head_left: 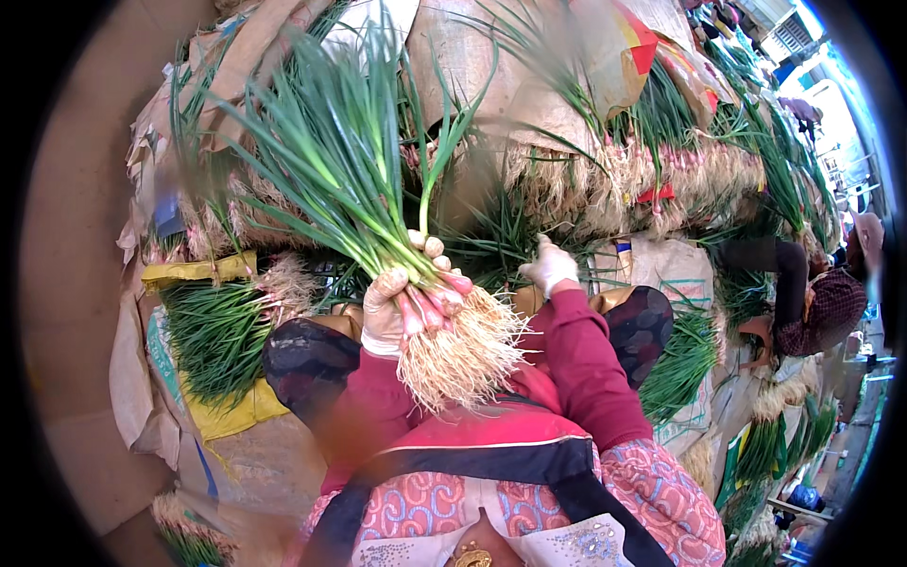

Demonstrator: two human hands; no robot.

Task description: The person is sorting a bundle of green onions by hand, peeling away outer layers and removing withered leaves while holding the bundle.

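My left hand (381,312), in a pale glove, grips a bunch of spring onions (432,305) around the base of its stalks. Pink bulbs and long straw-coloured roots (464,354) hang towards my lap, while the green leaves (347,135) fan away from me. To the right of the bunch, my gloved right hand (553,269) hovers by loose green leaves (503,230), thumb and forefinger apart. I see nothing held in it. Its other fingers are partly hidden.
Ahead, a long row of rooted spring onions (680,163) lies partly under sacking (489,64). More bunches rest at left (212,340) and right (684,361), beside my knees. At far right a person (822,312) bends low among further bunches.
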